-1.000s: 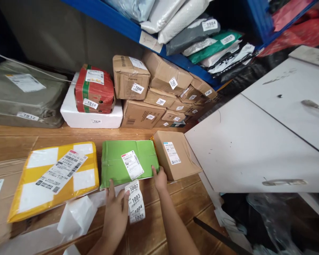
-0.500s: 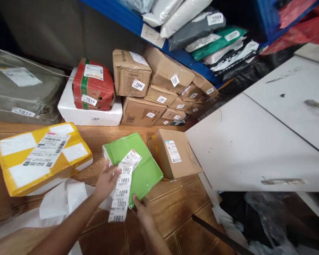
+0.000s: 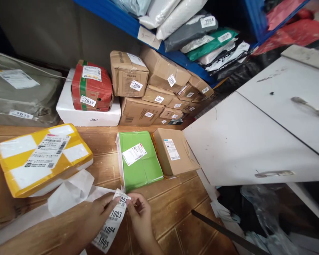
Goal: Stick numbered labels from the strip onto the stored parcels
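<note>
My left hand (image 3: 99,212) pinches the upper left of a strip of numbered white stickers (image 3: 112,224), its fingers closed. At the strip's upper right corner, my right hand (image 3: 140,210) has thumb and fingers closed on the same strip. The numbers 1003, 1004 and 1005 run down it; the top number is partly covered by my left thumb. Just beyond my hands a green box (image 3: 142,170) lies flat on the wooden floor, with a white shipping label (image 3: 134,154) on top. Against its right side stands a brown carton (image 3: 172,152) with its own label.
A yellow-and-white taped parcel (image 3: 45,159) lies left, beside a long white paper strip (image 3: 71,194). Stacked cartons (image 3: 138,109), a red box (image 3: 91,85) and a grey bundle (image 3: 21,88) line the back. A white cabinet (image 3: 255,141) and a dark bar (image 3: 218,230) are right.
My right hand has let go of the green box, which now sits straighter against the carton. Both hands have drawn nearer to me and now hold the top of the sticker strip.
</note>
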`<state>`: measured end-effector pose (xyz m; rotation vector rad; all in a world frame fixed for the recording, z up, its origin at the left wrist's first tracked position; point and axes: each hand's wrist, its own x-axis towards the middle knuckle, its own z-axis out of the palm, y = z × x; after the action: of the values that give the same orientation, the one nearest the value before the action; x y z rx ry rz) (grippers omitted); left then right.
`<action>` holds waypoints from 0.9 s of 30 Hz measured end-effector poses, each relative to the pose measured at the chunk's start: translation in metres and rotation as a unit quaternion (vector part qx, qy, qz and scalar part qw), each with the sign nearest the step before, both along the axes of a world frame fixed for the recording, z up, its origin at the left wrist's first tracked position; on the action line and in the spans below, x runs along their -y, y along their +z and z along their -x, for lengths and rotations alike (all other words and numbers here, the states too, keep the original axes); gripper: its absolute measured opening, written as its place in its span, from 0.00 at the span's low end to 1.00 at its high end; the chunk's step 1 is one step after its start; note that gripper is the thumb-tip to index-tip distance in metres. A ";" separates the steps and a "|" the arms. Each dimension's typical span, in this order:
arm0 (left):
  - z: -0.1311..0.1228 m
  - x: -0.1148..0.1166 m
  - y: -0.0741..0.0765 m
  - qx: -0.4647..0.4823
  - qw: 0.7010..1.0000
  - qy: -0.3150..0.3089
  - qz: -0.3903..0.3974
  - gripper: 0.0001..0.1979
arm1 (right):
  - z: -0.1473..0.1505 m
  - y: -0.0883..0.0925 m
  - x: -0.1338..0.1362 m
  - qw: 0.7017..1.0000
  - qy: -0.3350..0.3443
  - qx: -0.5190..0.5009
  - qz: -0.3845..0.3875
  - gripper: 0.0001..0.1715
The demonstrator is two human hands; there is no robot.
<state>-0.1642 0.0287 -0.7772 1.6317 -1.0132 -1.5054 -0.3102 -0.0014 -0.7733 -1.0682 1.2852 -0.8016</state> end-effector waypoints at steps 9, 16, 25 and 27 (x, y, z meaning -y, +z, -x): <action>0.025 -0.014 -0.021 0.025 0.999 0.038 -0.002 0.20 | 0.012 -0.020 -0.001 0.993 -0.012 0.046 -0.106 0.20; 0.022 -0.008 -0.023 -0.016 0.995 0.074 -0.063 0.18 | 0.014 -0.022 0.003 0.997 -0.012 0.023 -0.074 0.17; 0.035 -0.021 -0.039 0.033 0.995 -0.010 -0.097 0.18 | 0.025 -0.058 -0.013 0.998 -0.012 -0.069 0.003 0.13; 0.025 -0.036 -0.035 -0.012 0.989 -0.114 -0.093 0.17 | 0.040 -0.071 -0.012 0.991 -0.017 -0.115 0.059 0.15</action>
<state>-0.1890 0.0649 -0.8125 1.6635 -1.1028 -1.8148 -0.3499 0.0103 -0.8440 -1.2662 1.4669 -0.8049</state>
